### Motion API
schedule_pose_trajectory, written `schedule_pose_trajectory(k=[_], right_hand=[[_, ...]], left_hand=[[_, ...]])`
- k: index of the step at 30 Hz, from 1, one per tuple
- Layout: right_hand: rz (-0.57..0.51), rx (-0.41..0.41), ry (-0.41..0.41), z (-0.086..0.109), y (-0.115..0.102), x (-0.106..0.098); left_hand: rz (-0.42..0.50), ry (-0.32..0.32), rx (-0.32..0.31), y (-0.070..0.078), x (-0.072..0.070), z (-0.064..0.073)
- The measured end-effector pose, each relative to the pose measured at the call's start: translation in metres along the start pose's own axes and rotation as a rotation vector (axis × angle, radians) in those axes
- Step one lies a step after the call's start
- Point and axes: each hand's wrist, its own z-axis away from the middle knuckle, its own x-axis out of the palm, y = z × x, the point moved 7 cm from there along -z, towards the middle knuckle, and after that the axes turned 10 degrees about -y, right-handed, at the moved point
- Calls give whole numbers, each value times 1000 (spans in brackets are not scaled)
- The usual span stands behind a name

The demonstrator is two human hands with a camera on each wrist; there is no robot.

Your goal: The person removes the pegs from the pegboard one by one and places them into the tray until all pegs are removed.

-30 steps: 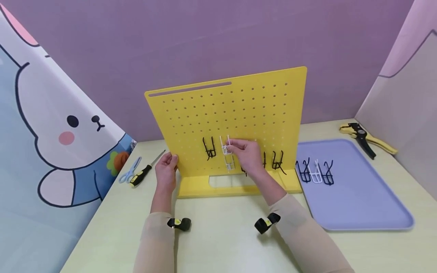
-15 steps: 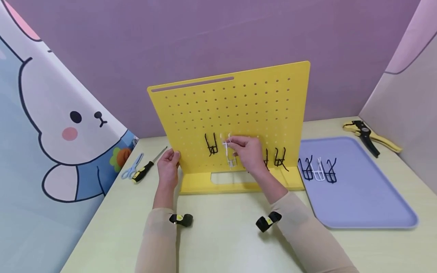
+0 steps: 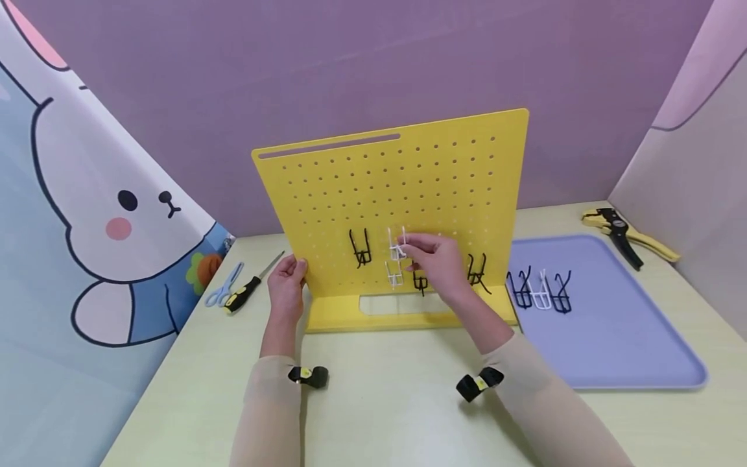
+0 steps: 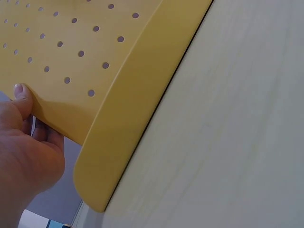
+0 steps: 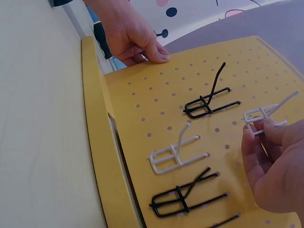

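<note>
A yellow pegboard stands upright on its base on the table. My left hand holds its left edge, the thumb in front and the fingers behind in the left wrist view. Thumb and fingers of my right hand pinch a white wire pegboard hook close to the board's face; whether its tips sit in holes I cannot tell. Just below, another white hook hangs on the board. Around it hang a black hook to the left, a black hook at lower right and another black hook farther right.
On the right, a lavender tray carries two black hooks and a white hook. Behind it lies a yellow-and-black wire stripper. Blue scissors and a screwdriver lie left of the board.
My right hand has shifted slightly right along the board with the white hook, uncovering the black hook at lower right. My left hand keeps its place on the board's edge.
</note>
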Motion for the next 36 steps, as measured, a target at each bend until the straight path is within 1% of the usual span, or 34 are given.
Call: schedule_pose_trajectory(k=[4,11,17,21,23,29,32,34,36], right_hand=[[21,13,-5,13,-5,-15],[5,17,24,38,-18,-48],[57,33,51,59,-22,-78],[99,27,72,71,-22,-98],[103,18,83,75,-21,-108],[77,-5,133,86,-16,-136],[91,-8,159,92,-14,-149],[73,-21,173,96,-13,-157],[77,-27,190,100,-12,-165]], left_hand=[[-14,9,-13,-2,-2,1],[-13,7,-20,-1,-2,-1],[-16,7,-27,-2,-3,-1],[-16,12,-33,-4,-4,0],[-19,16,-35,-3,-5,0],[-20,9,-27,-1,-5,1],[-9,2,-18,0,-4,1],[-1,1,-11,-1,-3,1],[0,3,-6,-1,-2,1]])
